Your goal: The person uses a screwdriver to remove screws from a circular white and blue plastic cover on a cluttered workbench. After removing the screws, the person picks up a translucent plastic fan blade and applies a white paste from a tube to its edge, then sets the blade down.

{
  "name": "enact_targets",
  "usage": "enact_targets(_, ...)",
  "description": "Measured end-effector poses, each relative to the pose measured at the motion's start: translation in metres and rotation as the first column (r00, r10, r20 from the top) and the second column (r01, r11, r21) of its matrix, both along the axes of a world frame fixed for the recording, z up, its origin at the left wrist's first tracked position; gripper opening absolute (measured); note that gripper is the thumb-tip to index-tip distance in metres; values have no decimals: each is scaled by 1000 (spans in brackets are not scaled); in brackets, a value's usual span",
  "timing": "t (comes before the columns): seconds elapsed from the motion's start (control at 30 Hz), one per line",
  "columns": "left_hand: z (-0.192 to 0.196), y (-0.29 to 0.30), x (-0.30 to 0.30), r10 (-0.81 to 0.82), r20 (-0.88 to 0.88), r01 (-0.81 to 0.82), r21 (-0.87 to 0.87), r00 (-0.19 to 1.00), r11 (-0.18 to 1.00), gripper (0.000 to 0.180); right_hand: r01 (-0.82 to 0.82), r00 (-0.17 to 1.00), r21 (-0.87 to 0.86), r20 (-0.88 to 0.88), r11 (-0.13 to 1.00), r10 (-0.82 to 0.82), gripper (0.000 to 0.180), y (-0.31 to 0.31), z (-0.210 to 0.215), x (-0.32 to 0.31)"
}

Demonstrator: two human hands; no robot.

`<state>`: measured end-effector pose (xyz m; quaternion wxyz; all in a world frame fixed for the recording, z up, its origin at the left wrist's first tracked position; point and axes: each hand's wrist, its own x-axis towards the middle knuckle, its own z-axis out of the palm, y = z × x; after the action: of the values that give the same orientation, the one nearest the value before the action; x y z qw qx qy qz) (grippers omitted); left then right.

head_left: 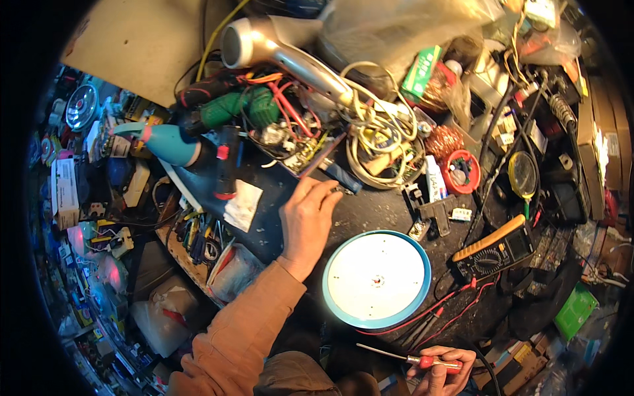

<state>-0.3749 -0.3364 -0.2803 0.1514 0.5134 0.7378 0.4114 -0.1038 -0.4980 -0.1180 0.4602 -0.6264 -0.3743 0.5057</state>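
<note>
- So, nearest the body, the right hand (441,369) is curled shut around the red handle of a thin screwdriver with a long steel shaft (404,358), shaft pointing off to the person's left, low over the lap and clear of the bench.
- My guess is that screwdriver handles light and stiff; the ribbed-looking red handle is the place to hold it, since the bare shaft is skinny and would slip.
- Just past it sits a round white disc with a teal-blue rim (376,278), flat on the bench, brightly lit, with a small dark spot at its centre. Looks like thin sheet or plastic, so probably light and best lifted by the rim.
- Red probe leads (456,309) loop round its near-right edge to a yellow-and-black multimeter (496,249) lying just beside the disc.
- Further out, the left hand (308,221), orange sleeve, reaches across the bench with its fingertips pinched together on a small metal bit (340,190) next to a blue-handled tool (343,177). Too small to tell what it is.
- Beyond that: a teal glue-gun-shaped tool (168,144), a green-bodied drill (231,109), a tangle of cream cable (383,135), a silver hair dryer (277,49), and a red round tin (461,171).
- Surface is a dark worktop (376,208), scuffed and speckled with dust, crowded almost everywhere.
- Room-wise it's a cramped repair nook, with shelves of small boxes and parts on the left (72,191) and more clutter stacked to the right.
</note>
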Motion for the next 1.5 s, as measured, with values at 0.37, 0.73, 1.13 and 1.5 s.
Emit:
enact_targets(0.37, 56, -52, -9, 49, 627, 73, -168, 778, 983, 7, -188, 981, 84, -27, 979, 191, 27, 5, 1, -9)
enact_targets(0.73, 138, -146, 27, 153, 918, 542, -344, 366, 766, 8, -422, 893, 2, 173, 906, 416, 13, 33, 2, 0)
enact_targets(1.13, 138, -115, 36, 123, 904, 720, -403, 409, 564, 32, -454, 862, 6, 257, 891, 437, 21, 40, -2, -12)
enact_targets(1.5, 115, -75, 30, 33, 585, 245, -390, 810, 888, 25, -346, 834, -26, 449, 938, 320, 15, 66, -26, -22)
